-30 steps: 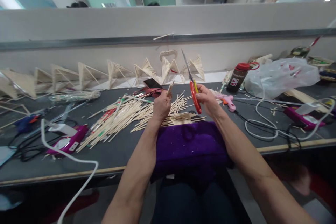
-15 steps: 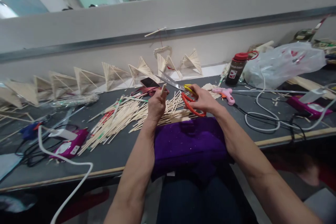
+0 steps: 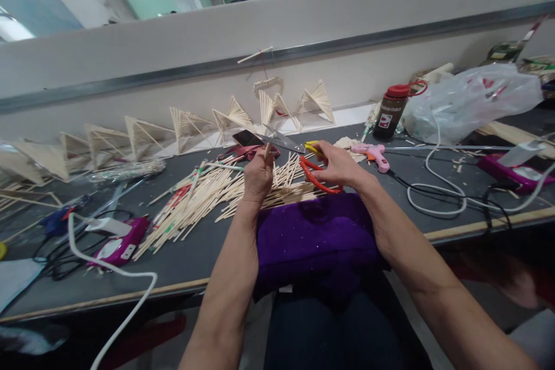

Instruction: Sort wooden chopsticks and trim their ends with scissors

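Note:
My right hand [image 3: 336, 165] grips a pair of scissors [image 3: 285, 141] by handles that are part yellow, part red. Its blades point left and stand slightly apart, by the top of my left hand [image 3: 259, 176]. That hand is closed around a thin wooden stick [image 3: 267, 150], of which only a short end shows above the fingers. Whether the blades touch the stick I cannot tell. Beneath and behind both hands lies a loose heap of thin wooden sticks [image 3: 208, 196] on the dark table. A purple cloth [image 3: 316, 237] lies between my forearms.
Fan-shaped stick models [image 3: 147, 133] line the wall. Toward the right are a pink glue gun [image 3: 375, 156], a dark bottle with a red lid [image 3: 392, 110] and a plastic bag [image 3: 472, 101]. Magenta power strips [image 3: 124, 240] with white cables lie near the table edge.
The scissor blades have come closer to the stick end, and their gap looks wider. My view has shifted slightly; both hands keep their holds.

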### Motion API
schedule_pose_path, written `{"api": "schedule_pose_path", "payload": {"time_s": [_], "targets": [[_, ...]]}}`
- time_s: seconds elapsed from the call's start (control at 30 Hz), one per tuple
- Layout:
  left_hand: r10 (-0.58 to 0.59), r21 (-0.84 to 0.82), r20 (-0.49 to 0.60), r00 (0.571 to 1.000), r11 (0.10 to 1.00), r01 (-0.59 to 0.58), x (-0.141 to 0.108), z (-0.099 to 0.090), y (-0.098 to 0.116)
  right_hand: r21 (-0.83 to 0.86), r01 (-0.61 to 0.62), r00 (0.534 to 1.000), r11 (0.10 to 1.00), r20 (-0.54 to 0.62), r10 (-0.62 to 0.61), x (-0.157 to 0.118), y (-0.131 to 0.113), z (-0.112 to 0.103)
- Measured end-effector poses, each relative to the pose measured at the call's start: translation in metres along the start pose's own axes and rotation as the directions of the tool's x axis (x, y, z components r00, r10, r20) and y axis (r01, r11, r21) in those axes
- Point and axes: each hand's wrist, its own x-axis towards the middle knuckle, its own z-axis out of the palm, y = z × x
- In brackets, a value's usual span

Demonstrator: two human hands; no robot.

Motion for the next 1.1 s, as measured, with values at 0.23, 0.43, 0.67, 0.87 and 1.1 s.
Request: {"api": "schedule_pose_path", "payload": {"time_s": [0.23,0.43,0.67,0.87,1.1], "targets": [[0.034,0.057,0.081,0.996,0.998,-0.039,0.0,0.0,-0.002,-0.006,-0.001,1.0,1.0,0.018,0.002,0.0,-0.001,0.0],[0.076,0.095,0.109,0.991,0.992,-0.086,0.0,0.002,-0.003,-0.041,-0.034,0.996,0.999,0.087,0.037,0.001,0.003,-0.001],[0.048,0.194,0.176,0.983,0.978,-0.083,-0.001,0.005,0.0,-0.052,-0.056,0.991,0.997,0.115,0.062,0.002,0.011,0.004],[0.001,0.185,0.2,0.98,0.982,-0.039,-0.003,0.009,0.001,-0.074,-0.085,0.986,0.994,0.14,0.095,0.005,0.012,0.007],[0.002,0.225,0.189,0.982,0.973,-0.045,-0.003,0.012,-0.003,-0.113,-0.097,0.985,0.989,0.131,0.112,0.01,0.011,0.015]]}}
